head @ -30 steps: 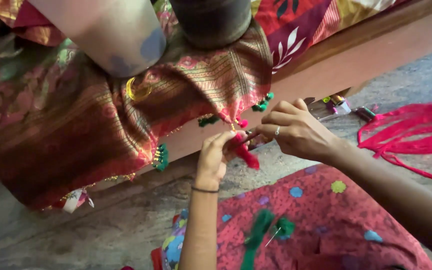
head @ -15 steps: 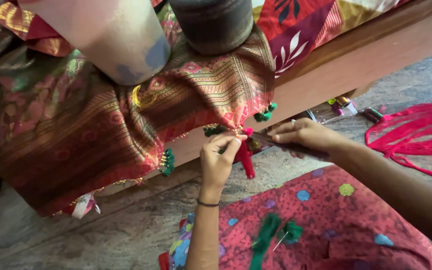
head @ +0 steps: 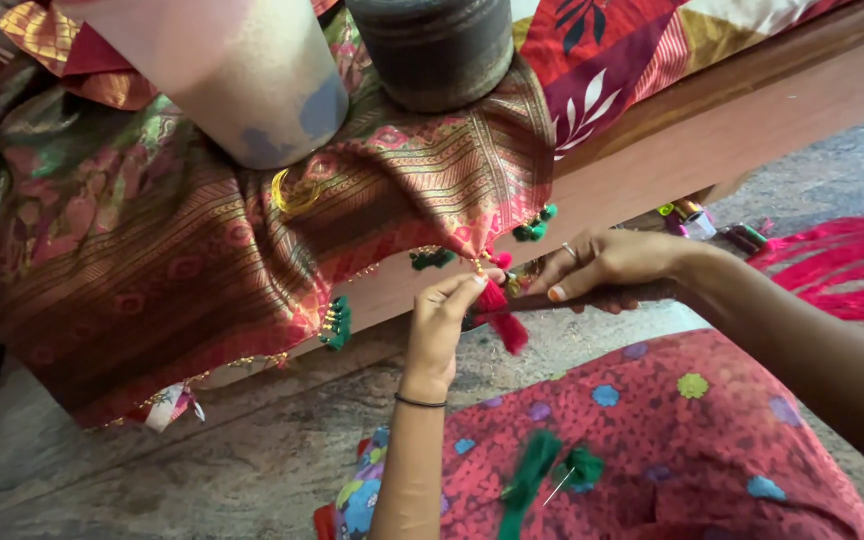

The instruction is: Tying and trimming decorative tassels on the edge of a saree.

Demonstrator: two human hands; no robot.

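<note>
A red and gold patterned cloth (head: pixel 252 240) hangs over the edge of a wooden bed frame (head: pixel 712 130). Green tassels (head: pixel 336 322) dangle along its hem. My left hand (head: pixel 447 320) pinches a red tassel (head: pixel 502 315) at the cloth's corner. My right hand (head: pixel 602 268), with a ring on one finger, holds a thin dark tool against the same tassel from the right. Both hands touch at the hem.
Two heavy cylinders, one pale (head: pixel 242 70) and one dark (head: pixel 432 50), weigh the cloth down on the bed. Green thread and a needle (head: pixel 552 475) lie on my red patterned lap. A bundle of pink thread (head: pixel 842 265) lies on the floor at right.
My right hand has dropped lower and flattened against the tassel with the tool. My left hand has stayed on the red tassel. The view has shifted slightly.
</note>
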